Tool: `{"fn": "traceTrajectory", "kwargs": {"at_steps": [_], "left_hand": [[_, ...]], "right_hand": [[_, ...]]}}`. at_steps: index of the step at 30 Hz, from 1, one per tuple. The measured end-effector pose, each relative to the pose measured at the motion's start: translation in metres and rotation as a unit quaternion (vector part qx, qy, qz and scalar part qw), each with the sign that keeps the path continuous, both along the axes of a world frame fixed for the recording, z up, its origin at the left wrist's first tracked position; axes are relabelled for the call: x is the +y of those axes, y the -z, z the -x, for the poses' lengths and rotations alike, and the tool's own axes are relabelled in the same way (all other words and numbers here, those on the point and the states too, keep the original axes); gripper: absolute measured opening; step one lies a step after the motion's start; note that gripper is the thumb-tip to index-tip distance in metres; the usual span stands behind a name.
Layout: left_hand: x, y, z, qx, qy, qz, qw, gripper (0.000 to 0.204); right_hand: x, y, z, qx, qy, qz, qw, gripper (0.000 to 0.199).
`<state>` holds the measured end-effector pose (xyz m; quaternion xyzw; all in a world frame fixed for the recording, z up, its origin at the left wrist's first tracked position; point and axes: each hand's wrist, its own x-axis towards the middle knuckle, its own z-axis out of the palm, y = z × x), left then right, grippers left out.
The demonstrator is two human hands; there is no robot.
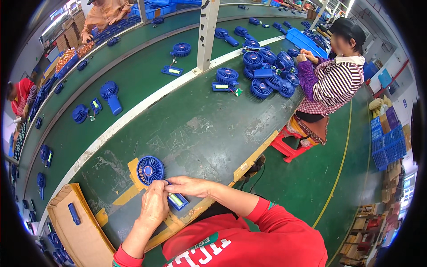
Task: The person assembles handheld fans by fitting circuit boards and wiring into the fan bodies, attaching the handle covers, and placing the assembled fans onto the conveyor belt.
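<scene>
A blue handheld fan (pixel 150 170) lies on the worktable, its round grille just beyond my fingers. My left hand (pixel 153 204) is closed, fingertips pinched together at the fan's lower edge. Coming in from the right, my right hand (pixel 190 186) is also closed, and its fingertips meet the left ones. Whatever they pinch is hidden between them. Below the right hand, close to the table's near edge, sits an open blue handle shell (pixel 178 201) holding a pale green battery cell; my fingers cover its upper end.
A cardboard tray (pixel 80 222) with a small blue part stands at left. Several blue fans (pixel 267 71) are heaped at the table's far end, near a seated co-worker (pixel 329 75) and a blue bin (pixel 307 42). Beyond the white rail, a green conveyor (pixel 138 84) carries fans. A metal post (pixel 207 35) rises there.
</scene>
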<state>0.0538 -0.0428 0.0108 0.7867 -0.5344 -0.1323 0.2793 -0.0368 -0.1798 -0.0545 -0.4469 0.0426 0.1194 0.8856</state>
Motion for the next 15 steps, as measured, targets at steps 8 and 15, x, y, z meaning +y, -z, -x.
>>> {"fn": "traceTrajectory", "kwargs": {"at_steps": [8, 15], "left_hand": [[0.005, -0.003, 0.008, 0.196, -0.154, -0.023, 0.968, 0.024], [0.019, -0.001, 0.016, -0.057, -0.020, 0.081, 0.995, 0.019]], "right_hand": [[0.010, 0.006, -0.007, 0.090, 0.075, 0.064, 0.991, 0.030], [0.011, -0.001, -0.009, 0.126, 0.107, 0.067, 0.984, 0.027]]}}
